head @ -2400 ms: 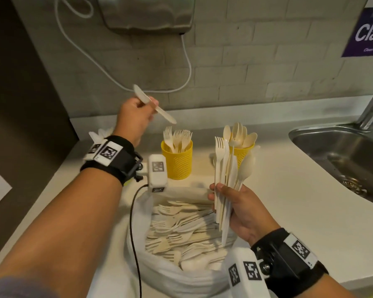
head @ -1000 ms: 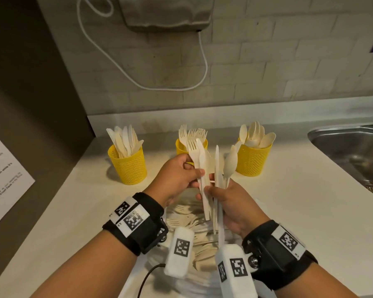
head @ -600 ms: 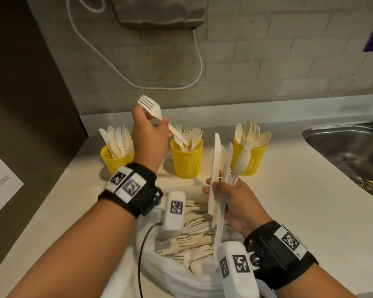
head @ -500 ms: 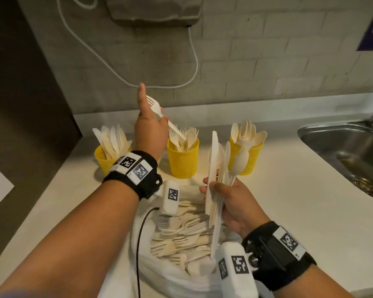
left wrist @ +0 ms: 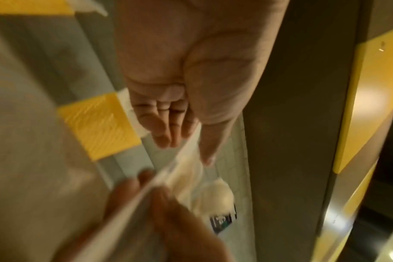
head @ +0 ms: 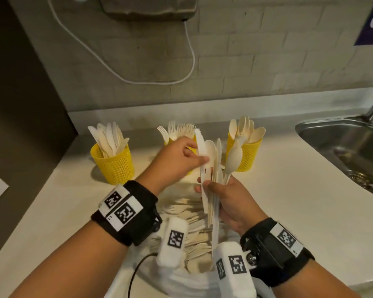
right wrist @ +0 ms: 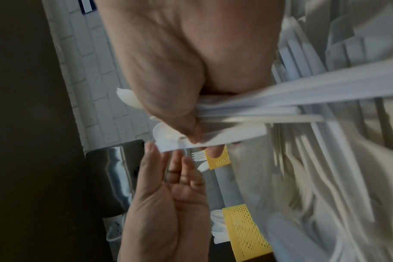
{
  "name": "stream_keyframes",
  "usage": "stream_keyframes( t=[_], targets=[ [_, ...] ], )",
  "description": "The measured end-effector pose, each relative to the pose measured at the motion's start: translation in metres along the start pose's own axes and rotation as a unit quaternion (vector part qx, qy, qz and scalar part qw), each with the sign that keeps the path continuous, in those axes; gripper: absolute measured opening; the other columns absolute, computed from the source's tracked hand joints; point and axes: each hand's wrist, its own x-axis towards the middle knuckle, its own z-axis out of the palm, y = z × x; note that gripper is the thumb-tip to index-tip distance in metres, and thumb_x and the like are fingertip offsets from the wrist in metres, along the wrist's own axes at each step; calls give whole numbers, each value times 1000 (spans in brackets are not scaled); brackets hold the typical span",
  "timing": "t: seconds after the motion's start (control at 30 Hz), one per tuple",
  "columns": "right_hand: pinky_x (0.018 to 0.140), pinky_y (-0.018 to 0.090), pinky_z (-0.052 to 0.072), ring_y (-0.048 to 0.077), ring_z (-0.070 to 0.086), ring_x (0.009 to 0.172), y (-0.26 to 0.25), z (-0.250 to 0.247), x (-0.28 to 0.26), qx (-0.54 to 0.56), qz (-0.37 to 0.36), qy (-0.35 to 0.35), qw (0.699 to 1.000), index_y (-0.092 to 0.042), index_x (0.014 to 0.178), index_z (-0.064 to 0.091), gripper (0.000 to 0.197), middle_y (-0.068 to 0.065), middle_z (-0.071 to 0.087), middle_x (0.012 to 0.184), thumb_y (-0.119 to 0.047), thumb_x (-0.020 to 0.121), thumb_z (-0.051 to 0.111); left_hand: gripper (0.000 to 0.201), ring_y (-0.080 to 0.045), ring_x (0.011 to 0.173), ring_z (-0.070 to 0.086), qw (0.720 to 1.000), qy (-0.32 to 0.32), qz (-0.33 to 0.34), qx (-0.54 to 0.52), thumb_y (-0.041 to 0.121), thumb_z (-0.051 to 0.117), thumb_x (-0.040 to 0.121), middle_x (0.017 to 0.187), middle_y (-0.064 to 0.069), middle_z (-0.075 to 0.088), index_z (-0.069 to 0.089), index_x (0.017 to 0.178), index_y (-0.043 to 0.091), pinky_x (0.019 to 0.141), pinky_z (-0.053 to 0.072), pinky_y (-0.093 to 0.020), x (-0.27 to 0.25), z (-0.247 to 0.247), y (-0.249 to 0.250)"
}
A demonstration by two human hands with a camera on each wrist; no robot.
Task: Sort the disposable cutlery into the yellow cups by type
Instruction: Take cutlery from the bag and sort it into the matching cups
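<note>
From the head view, my right hand (head: pixel 228 198) is clenched around a mixed bundle of cutlery (head: pixel 213 173), held upright above the white bag (head: pixel 181 282) of loose pieces that lies under both my wrists. My left hand (head: pixel 177 160) reaches in from the side, its fingers loosely extended and its fingertips (head: pixel 204 159) touching the knife (head: pixel 200 147) at the near edge of the bundle; I cannot tell whether they pinch it yet. Beyond my hands stand three yellow cups: the knife cup (head: pixel 113 162) out past my left hand, the fork cup (head: pixel 181 136) mostly hidden behind my left hand, and the spoon cup (head: pixel 249 155) just beyond the bundle. The sink (head: pixel 342 151) lies far off past my right hand. The left wrist view is blurred, yet my left fingers (left wrist: pixel 168 127) show fairly straight, reaching down toward the pale bundle (left wrist: pixel 186 170) pinched below. From the right wrist view, my right thumb (right wrist: pixel 180 120) presses the handles (right wrist: pixel 258 106) against my curled fingers, while my left hand (right wrist: pixel 168 203) lies open, palm showing, just below the bundle.
</note>
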Motion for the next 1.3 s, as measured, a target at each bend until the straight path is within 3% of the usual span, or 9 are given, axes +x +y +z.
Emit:
stream_keyframes(
  t=[0.07, 0.27, 0.4, 0.5, 0.6, 0.77, 1.0, 1.17, 1.3],
  targets=[
    [65, 26, 55, 14, 71, 74, 1, 4, 0, -9, -6, -20, 1000, -13, 108, 60, 26, 3, 71, 82, 4, 91, 49, 31, -11, 64, 59, 999, -30, 7, 25, 23, 73, 77, 71, 4, 62, 54, 101, 21, 63, 50, -30, -8, 10, -4],
    [66, 32, 53, 18, 65, 69, 5, 3, 3, 25, 29, -7, 999, -3, 102, 58, 13, 11, 64, 79, -2, 93, 49, 18, -23, 77, 67, 979, 98, -47, -171, 5, 54, 88, 81, -6, 61, 52, 87, 22, 75, 57, -40, -17, -11, -4],
    [56, 28, 46, 15, 56, 56, 3, 4, 9, 97, 17, 7, 995, -10, 97, 52, 14, 6, 59, 68, 2, 94, 44, 19, -17, 63, 48, 987, -57, -96, -113, 2, 44, 89, 72, -4, 50, 49, 87, 20, 59, 43, -30, -42, -4, 5],
    [53, 29, 54, 19, 64, 60, -1, 8, 11, 112, 11, 1, 994, -5, 102, 54, 15, 13, 62, 76, 0, 95, 42, 28, -7, 68, 52, 984, -163, -39, 58, 23, 67, 82, 83, 5, 55, 47, 102, 21, 54, 41, -21, -56, 15, 4],
    [52, 32, 51, 18, 57, 55, -4, 10, 12, 152, 31, -5, 988, -13, 86, 49, 13, 8, 51, 63, -5, 96, 44, 62, -12, 85, 55, 971, -161, 23, 174, 32, 79, 69, 100, 4, 55, 39, 114, 18, 60, 41, -20, -54, 25, -1],
    [54, 31, 52, 18, 55, 58, 2, 7, 14, 202, 66, 24, 977, -15, 86, 52, 10, 6, 50, 63, -10, 94, 48, 40, -27, 91, 59, 950, -151, 66, 265, 17, 62, 83, 106, -11, 62, 40, 116, 14, 65, 38, -30, -50, 25, -12],
    [60, 40, 56, 23, 67, 54, -15, 10, 3, 252, 77, 15, 964, -10, 78, 70, 46, 11, 65, 56, -42, 96, 42, 47, -17, 112, 54, 971, -209, -19, 118, 23, 57, 88, 128, 0, 57, 42, 133, 23, 98, 43, -38, -43, 19, -30],
    [73, 47, 55, 25, 67, 65, -8, 12, 9, 228, 69, 44, 970, -9, 91, 51, 14, 11, 65, 65, -21, 97, 47, 29, -13, 69, 52, 974, -185, -105, -75, 10, 53, 91, 91, -3, 58, 50, 119, 18, 53, 43, -24, -44, 19, -40],
    [67, 37, 55, 18, 58, 62, -5, 13, 14, 199, 68, 22, 977, -12, 84, 51, 16, 5, 54, 63, -7, 97, 43, 29, -15, 64, 47, 963, -140, -165, -159, 2, 49, 91, 92, -12, 55, 50, 118, 9, 43, 37, -20, -40, 15, -39]
  ],
)
